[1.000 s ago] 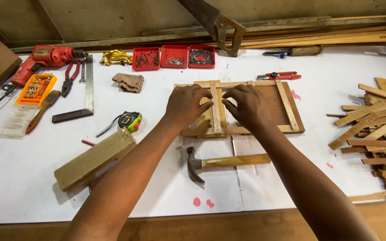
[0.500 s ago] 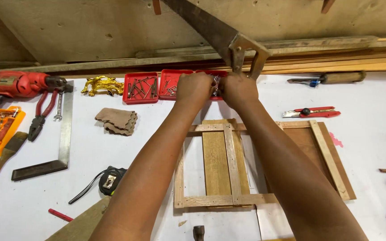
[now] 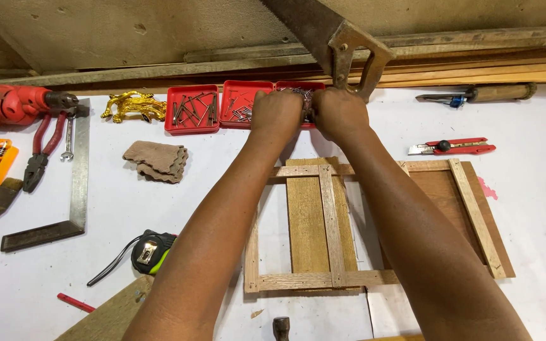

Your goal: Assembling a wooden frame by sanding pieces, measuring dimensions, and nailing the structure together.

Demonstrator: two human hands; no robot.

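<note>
White tabletop (image 3: 513, 120), carrying a slatted wooden frame (image 3: 323, 227) beneath both forearms; a handsaw (image 3: 342, 44) leaning at the back edge; a steel try square (image 3: 77, 183), red drill (image 3: 7, 104), pliers (image 3: 39, 158), tape measure (image 3: 150, 251) and red utility knife (image 3: 453, 147). Three red trays in a row behind the frame, the right-hand red tray (image 3: 298, 88) holding nails (image 3: 301, 95). Left hand (image 3: 277, 113) and right hand (image 3: 339, 113) meet over that tray, each grip pinched among the nails; what either actually grasps cannot be told.

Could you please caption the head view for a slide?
Both hands, left and right, reach into a red plastic nail tray above a pale wooden slat frame.
</note>
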